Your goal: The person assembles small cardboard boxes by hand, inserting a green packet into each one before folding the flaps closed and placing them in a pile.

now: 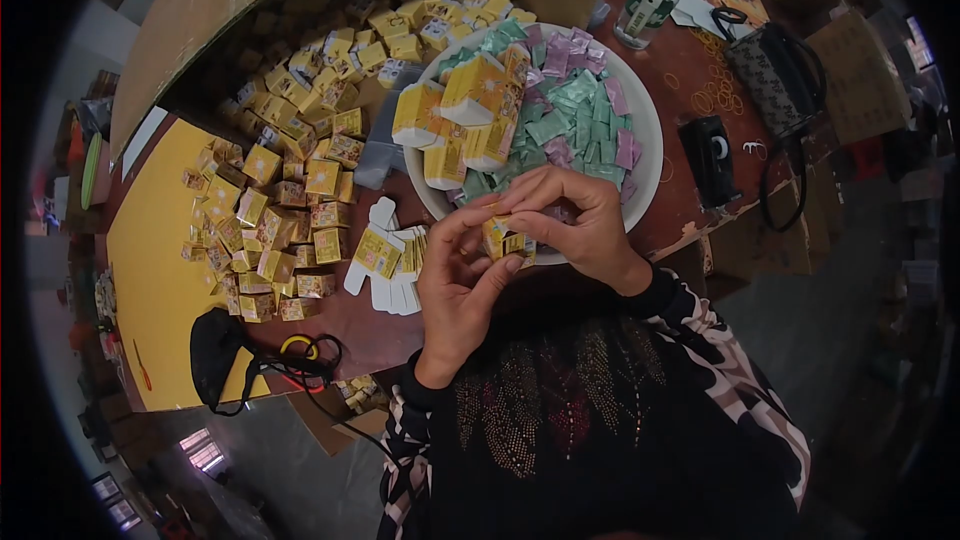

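Between both hands, over the near rim of a white bowl (652, 180), is a small yellow box (503, 239). My left hand (458, 285) wraps its fingers and thumb around the box from the left. My right hand (580, 220) pinches at the top of the box, thumb against fingers; its fingertips partly hide the box's upper end. Green sachets (570, 110) and pink sachets (570, 45) fill the bowl, with larger yellow boxes (475, 90) stacked on its left side. Flat unfolded cartons (382, 250) lie just left of my left hand.
Many small yellow boxes (270, 230) are piled on the left, beside a large cardboard box (190, 15) holding more. A lidded bottle (652, 0), rubber bands (715, 80), a black case (708, 162) and a black bag (775, 80) are at right. A black mask (215, 355) lies front left.
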`<control>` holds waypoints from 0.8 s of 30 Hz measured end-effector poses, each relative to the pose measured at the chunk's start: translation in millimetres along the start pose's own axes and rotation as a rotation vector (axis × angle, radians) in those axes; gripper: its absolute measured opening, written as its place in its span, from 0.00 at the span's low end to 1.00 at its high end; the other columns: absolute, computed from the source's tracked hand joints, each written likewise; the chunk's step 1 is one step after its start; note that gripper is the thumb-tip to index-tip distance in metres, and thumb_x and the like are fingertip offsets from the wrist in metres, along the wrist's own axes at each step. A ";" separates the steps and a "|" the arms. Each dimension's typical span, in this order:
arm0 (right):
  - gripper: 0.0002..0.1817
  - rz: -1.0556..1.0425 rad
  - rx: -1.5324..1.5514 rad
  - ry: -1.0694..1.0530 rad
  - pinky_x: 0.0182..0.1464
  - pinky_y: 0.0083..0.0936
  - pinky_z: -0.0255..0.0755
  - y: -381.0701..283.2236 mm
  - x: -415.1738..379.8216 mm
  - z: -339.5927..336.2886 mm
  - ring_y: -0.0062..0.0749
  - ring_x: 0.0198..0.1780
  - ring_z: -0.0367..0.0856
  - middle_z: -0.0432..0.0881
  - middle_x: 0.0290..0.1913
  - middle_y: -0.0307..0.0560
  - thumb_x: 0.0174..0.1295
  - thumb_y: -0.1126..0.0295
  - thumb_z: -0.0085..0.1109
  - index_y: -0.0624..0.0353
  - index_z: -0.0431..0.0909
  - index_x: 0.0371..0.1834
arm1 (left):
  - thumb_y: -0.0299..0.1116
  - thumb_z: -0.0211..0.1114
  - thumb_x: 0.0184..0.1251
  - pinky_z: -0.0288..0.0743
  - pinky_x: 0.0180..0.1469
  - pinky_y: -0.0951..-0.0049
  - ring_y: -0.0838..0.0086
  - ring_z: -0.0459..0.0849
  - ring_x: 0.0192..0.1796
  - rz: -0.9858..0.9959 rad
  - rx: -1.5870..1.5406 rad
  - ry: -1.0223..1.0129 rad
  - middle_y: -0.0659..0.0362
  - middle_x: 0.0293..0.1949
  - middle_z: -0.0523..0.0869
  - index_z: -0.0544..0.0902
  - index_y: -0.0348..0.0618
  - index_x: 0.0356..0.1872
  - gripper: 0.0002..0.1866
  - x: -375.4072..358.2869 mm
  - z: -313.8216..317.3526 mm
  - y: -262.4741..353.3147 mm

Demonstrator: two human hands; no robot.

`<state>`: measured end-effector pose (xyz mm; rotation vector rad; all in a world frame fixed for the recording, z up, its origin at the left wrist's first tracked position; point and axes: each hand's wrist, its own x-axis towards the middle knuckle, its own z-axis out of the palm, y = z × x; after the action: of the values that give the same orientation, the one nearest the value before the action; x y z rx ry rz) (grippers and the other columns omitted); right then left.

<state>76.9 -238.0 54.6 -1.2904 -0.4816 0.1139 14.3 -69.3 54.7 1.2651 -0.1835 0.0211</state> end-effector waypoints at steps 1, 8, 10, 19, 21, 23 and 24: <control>0.04 -0.100 -0.095 -0.022 0.54 0.28 0.78 2.2 0.2 -1.2 0.35 0.50 0.86 0.87 0.43 0.50 0.60 0.78 0.70 0.64 0.84 0.36 | 0.13 0.65 0.65 0.82 0.59 0.73 0.64 0.72 0.71 0.001 0.000 0.000 0.47 0.70 0.68 0.69 0.38 0.64 0.27 -0.4 0.5 0.7; 0.05 -0.431 -0.356 -0.120 0.54 0.35 0.77 3.8 3.6 -6.6 0.44 0.52 0.86 0.88 0.44 0.47 0.63 0.71 0.68 0.61 0.84 0.35 | 0.18 0.64 0.69 0.76 0.64 0.67 0.67 0.74 0.68 0.033 0.019 -0.011 0.49 0.70 0.68 0.79 0.39 0.54 0.15 -2.1 -3.6 -6.7; 0.06 -0.454 -0.377 -0.142 0.55 0.35 0.77 6.4 3.0 -9.8 0.44 0.53 0.86 0.88 0.45 0.48 0.62 0.70 0.69 0.61 0.85 0.36 | 0.19 0.64 0.69 0.74 0.65 0.67 0.67 0.74 0.68 0.049 0.037 -0.010 0.49 0.70 0.69 0.80 0.39 0.53 0.13 -1.6 -5.2 -7.3; 0.22 -0.341 -0.489 -0.096 0.56 0.33 0.79 -2.4 -3.5 -12.8 0.41 0.63 0.81 0.81 0.61 0.53 0.64 0.68 0.67 0.61 0.79 0.62 | 0.19 0.64 0.67 0.73 0.65 0.63 0.60 0.75 0.68 0.202 0.598 0.203 0.47 0.66 0.74 0.77 0.41 0.60 0.20 33.5 -54.6 18.7; 0.25 -0.210 -0.302 0.021 0.54 0.31 0.79 2.5 -7.1 -13.8 0.38 0.63 0.80 0.80 0.63 0.53 0.65 0.69 0.66 0.61 0.76 0.65 | 0.20 0.65 0.66 0.71 0.66 0.58 0.52 0.75 0.68 0.265 0.943 0.382 0.44 0.65 0.75 0.73 0.41 0.65 0.26 56.1 -88.5 29.8; 0.25 -0.064 -0.392 0.031 0.51 0.26 0.80 6.6 -7.2 -20.9 0.32 0.59 0.81 0.82 0.60 0.51 0.67 0.72 0.63 0.62 0.73 0.68 | 0.25 0.68 0.65 0.71 0.65 0.53 0.43 0.74 0.65 0.352 1.336 0.534 0.41 0.63 0.76 0.67 0.42 0.70 0.32 65.7 -116.9 29.0; 0.25 -0.064 -0.390 0.037 0.51 0.26 0.80 6.4 -6.4 -20.6 0.32 0.59 0.81 0.82 0.60 0.51 0.67 0.72 0.63 0.62 0.73 0.68 | 0.25 0.68 0.65 0.71 0.65 0.53 0.43 0.74 0.65 0.354 1.338 0.527 0.41 0.63 0.76 0.67 0.42 0.70 0.32 63.3 -119.6 31.7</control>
<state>80.6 -256.7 42.8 -1.6537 -0.5291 -0.0617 88.0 48.5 59.6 2.4726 0.1101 0.8992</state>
